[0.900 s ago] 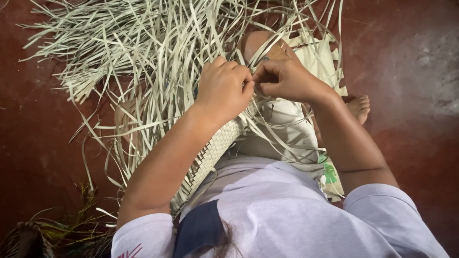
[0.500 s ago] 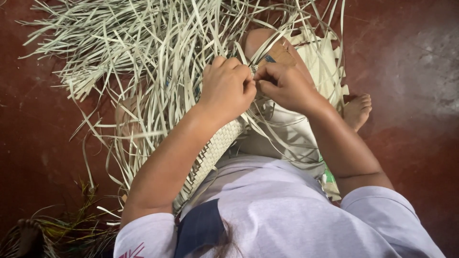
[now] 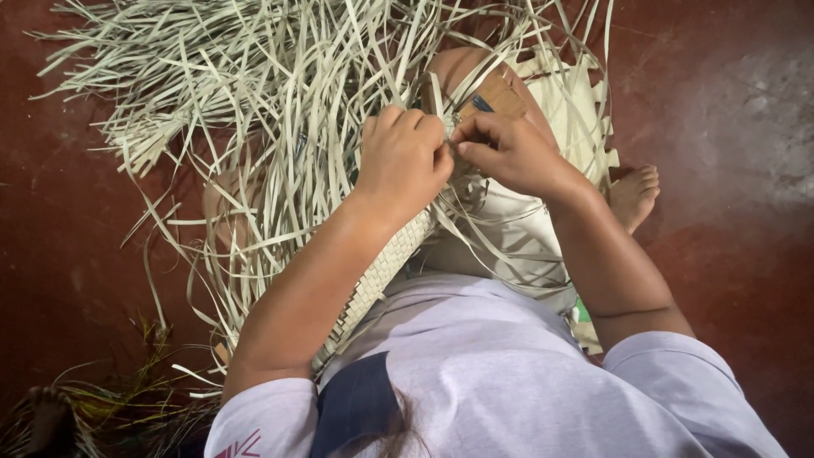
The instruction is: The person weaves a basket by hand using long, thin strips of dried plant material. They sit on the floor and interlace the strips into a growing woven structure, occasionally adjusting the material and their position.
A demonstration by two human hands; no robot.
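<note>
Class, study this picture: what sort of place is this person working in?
Probably a home or village weaving spot: the person sits barefoot on a dark red floor, amid loose pale leaf strips, with a part-woven mat on the lap.

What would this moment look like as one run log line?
left hand: pinching pale strips | right hand: pinching same strips | woven mat: across lap | floor: red

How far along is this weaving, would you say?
A woven strip already runs tight along the lap. Both the left hand and the right hand pinch strands together at its upper edge. Plenty looks left: a big fan of loose strips lies unwoven across the red floor.
</note>
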